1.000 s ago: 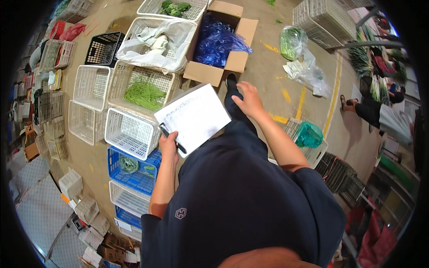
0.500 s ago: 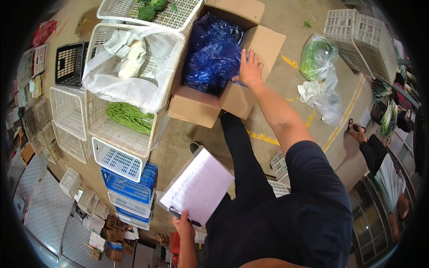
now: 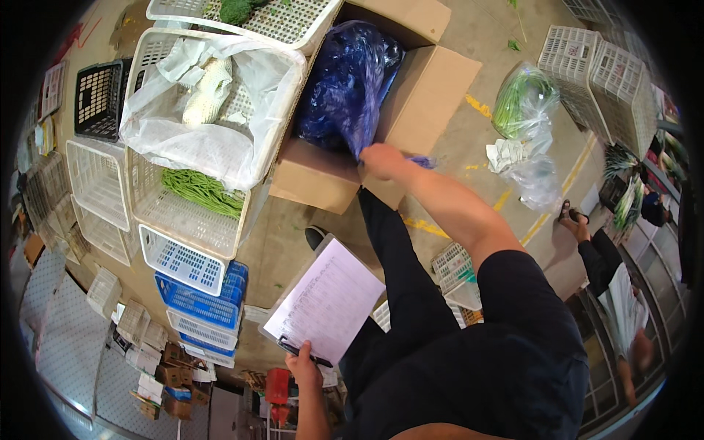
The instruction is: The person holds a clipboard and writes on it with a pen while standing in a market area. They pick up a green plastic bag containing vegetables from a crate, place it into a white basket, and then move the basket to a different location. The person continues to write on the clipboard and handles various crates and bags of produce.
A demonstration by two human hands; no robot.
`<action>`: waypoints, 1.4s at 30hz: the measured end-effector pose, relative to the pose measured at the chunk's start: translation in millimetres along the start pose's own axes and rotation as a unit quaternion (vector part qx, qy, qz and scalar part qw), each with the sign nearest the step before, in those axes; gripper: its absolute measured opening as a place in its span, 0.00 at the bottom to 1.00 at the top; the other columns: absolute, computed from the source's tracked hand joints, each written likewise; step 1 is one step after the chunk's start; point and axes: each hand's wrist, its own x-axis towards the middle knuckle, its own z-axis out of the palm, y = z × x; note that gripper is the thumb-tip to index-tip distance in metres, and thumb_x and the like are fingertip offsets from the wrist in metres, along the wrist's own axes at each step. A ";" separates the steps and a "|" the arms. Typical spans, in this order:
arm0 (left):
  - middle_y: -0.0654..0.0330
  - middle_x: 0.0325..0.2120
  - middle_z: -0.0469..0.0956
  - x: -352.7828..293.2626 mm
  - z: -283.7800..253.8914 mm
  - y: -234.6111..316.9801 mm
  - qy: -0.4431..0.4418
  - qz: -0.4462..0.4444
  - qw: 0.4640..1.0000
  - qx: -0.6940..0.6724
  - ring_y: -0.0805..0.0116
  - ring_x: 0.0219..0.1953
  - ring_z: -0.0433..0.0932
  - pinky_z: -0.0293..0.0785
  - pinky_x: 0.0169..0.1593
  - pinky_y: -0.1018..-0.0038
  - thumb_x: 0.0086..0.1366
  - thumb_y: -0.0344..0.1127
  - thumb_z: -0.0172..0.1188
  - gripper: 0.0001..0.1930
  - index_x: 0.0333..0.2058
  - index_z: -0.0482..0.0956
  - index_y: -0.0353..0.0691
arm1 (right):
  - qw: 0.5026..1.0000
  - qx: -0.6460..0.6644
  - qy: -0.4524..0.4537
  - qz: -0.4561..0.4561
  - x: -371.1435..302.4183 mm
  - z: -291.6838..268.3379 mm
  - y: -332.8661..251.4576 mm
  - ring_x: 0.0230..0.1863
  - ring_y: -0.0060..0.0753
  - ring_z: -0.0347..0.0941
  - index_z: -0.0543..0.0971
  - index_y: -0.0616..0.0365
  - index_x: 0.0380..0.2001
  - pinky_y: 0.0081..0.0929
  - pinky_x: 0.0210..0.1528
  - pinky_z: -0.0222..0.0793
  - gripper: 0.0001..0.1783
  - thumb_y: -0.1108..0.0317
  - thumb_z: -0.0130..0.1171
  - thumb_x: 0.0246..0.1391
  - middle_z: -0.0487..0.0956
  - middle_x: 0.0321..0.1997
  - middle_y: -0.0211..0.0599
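My right hand (image 3: 383,161) is closed on the gathered end of a blue plastic bag (image 3: 345,81), pulled taut toward me. The bag bulges inside an open cardboard box (image 3: 326,174) whose flaps are folded outward; what it contains is hidden. A short tail of blue plastic sticks out past my fist. My left hand (image 3: 303,364) grips the lower corner of a clipboard (image 3: 325,299) with a written sheet on it. A black pen (image 3: 302,350) lies along that corner under my fingers.
Left of the box, a white crate (image 3: 282,121) lined with plastic holds a pale vegetable. Green beans (image 3: 202,192) lie in the crate below, above stacked blue crates (image 3: 202,297). Bagged greens (image 3: 513,110) rest on the floor at right, near stacked crates (image 3: 594,73). Another person (image 3: 612,282) is at far right.
My right hand has gone from lying spread on the box's edge to gripping the blue bag and drawing it toward me. The left hand still holds the clipboard.
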 end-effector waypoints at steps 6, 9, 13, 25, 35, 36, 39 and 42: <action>0.56 0.44 0.79 2.4 -10.3 -0.3 0.010 -0.009 0.998 -0.066 0.65 0.43 0.78 0.73 0.50 0.69 0.61 0.23 0.60 0.16 0.49 0.75 0.32 | 0.982 0.089 0.106 -0.128 -59.3 -12.8 -20.4 0.53 0.48 0.76 0.80 0.63 0.39 0.42 0.53 0.72 0.12 0.66 0.57 0.57 0.78 0.54 0.47; 0.56 0.44 0.79 0.9 -5.3 0.7 0.009 -0.018 0.996 -0.087 0.65 0.43 0.78 0.74 0.49 0.70 0.62 0.22 0.59 0.16 0.49 0.74 0.32 | 0.907 0.208 0.333 -0.153 -64.0 -18.5 10.2 0.54 0.40 0.74 0.78 0.62 0.46 0.37 0.58 0.68 0.14 0.66 0.56 0.61 0.77 0.55 0.41; 0.57 0.44 0.79 7.9 -4.3 -5.3 0.000 -0.010 0.996 -0.087 0.66 0.43 0.78 0.74 0.48 0.70 0.61 0.22 0.59 0.16 0.48 0.75 0.32 | 0.762 0.586 0.270 -0.056 -69.9 -55.0 7.6 0.57 0.25 0.69 0.74 0.63 0.56 0.26 0.61 0.62 0.19 0.64 0.51 0.67 0.77 0.56 0.32; 0.57 0.44 0.79 -1.5 -12.6 -10.8 -0.012 0.015 0.996 -0.088 0.67 0.43 0.77 0.73 0.48 0.72 0.61 0.22 0.60 0.16 0.49 0.74 0.32 | 0.848 0.327 0.311 0.278 -122.9 -23.9 46.0 0.43 0.35 0.77 0.70 0.72 0.50 0.29 0.46 0.73 0.45 0.42 0.73 0.45 0.80 0.43 0.53; 0.59 0.43 0.79 -5.1 -21.0 -19.6 0.009 0.036 0.995 -0.097 0.68 0.41 0.77 0.73 0.46 0.73 0.62 0.23 0.61 0.17 0.50 0.74 0.33 | 0.822 0.528 -0.069 0.202 -106.5 -99.6 46.3 0.32 0.28 0.77 0.79 0.61 0.46 0.29 0.32 0.72 0.19 0.56 0.61 0.62 0.82 0.40 0.32; 0.59 0.43 0.79 -7.6 -22.5 -18.3 0.018 0.034 0.994 -0.101 0.68 0.42 0.77 0.73 0.46 0.72 0.62 0.23 0.61 0.17 0.50 0.74 0.32 | 0.798 0.569 -0.054 0.191 -116.4 -117.8 36.8 0.32 0.27 0.76 0.79 0.60 0.46 0.27 0.32 0.72 0.18 0.56 0.60 0.63 0.82 0.40 0.32; 0.56 0.47 0.78 -5.6 -25.1 -24.1 0.029 0.038 0.991 -0.125 0.65 0.45 0.77 0.73 0.49 0.70 0.62 0.23 0.60 0.19 0.53 0.72 0.31 | 0.737 0.653 -0.018 0.173 -160.6 -178.2 -9.5 0.26 0.19 0.74 0.78 0.55 0.44 0.19 0.25 0.69 0.13 0.57 0.59 0.65 0.81 0.35 0.27; 0.56 0.47 0.78 -10.9 -33.6 -34.5 0.035 0.051 0.987 -0.149 0.65 0.45 0.77 0.73 0.49 0.70 0.62 0.23 0.60 0.19 0.53 0.73 0.30 | 0.697 0.693 0.036 0.179 -186.5 -198.0 -23.2 0.17 0.17 0.66 0.76 0.53 0.38 0.17 0.16 0.62 0.14 0.55 0.63 0.61 0.74 0.25 0.26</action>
